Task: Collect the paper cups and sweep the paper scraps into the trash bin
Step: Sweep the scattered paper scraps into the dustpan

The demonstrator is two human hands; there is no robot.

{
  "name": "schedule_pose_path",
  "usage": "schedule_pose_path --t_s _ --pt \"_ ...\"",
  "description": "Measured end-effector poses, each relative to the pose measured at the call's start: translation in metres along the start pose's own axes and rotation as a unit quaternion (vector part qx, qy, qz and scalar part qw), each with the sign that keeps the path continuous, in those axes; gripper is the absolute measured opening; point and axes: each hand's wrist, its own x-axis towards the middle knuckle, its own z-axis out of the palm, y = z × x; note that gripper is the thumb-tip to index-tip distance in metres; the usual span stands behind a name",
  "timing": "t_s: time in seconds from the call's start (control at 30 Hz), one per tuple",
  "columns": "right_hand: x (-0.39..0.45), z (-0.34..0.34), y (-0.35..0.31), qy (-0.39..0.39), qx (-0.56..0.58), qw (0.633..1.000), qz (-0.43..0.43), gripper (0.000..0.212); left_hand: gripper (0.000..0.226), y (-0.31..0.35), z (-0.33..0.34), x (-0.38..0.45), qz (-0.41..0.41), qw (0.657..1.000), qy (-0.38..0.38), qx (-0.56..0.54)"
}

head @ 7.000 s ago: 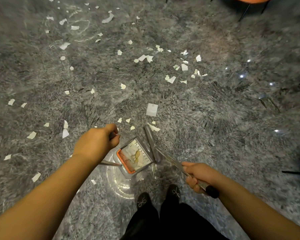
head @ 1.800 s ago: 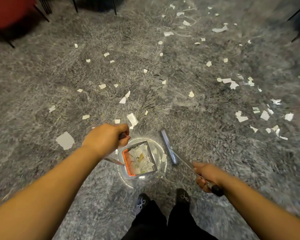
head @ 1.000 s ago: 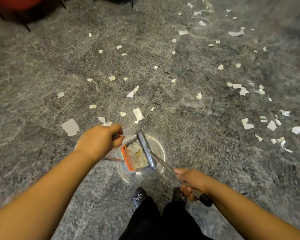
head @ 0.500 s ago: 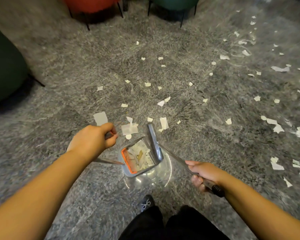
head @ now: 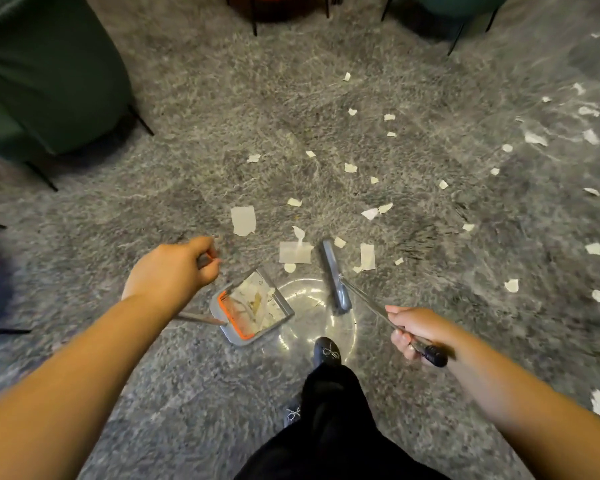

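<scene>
The sweeping step is in hand: the left hand has its grip curled round the thin metal handle of the grey dustpan, whose orange-combed tray already holds torn paper, while the right hand clasps the broom by its black-tipped shaft. Flat white paper scraps lie on the shaggy grey carpet just ahead of both. The next move likely calls for drawing these toward the pan's lip; whether that lip touches the pile is unclear.
</scene>
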Motion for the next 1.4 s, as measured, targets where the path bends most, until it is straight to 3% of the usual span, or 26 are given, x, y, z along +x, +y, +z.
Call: schedule_pose_path --t_s 0.3,0.7,1.23,1.4 --pt "0.055 -0.009 -0.091 -0.024 -0.063 0.998 0.009 0.043 0.008 0.003 -0.004 0.066 -0.028 0.999 -0.032 0.027" --pt "0.120 0.019 -0.179 -0.038 -0.182 0.982 0.026 0.032 0.014 -0.021 -0.002 0.107 -0.035 0.997 -0.028 0.057" --pt "0.087 0.114 -0.079 -0.096 -0.281 0.953 0.060 0.055 0.015 -0.048 -0.004 0.076 -0.007 0.999 -0.043 0.028" --pt "0.072 0.139 -0.056 -0.124 -0.189 0.968 0.111 0.054 0.016 -0.050 -0.003 0.074 -0.002 0.999 -0.039 0.025"
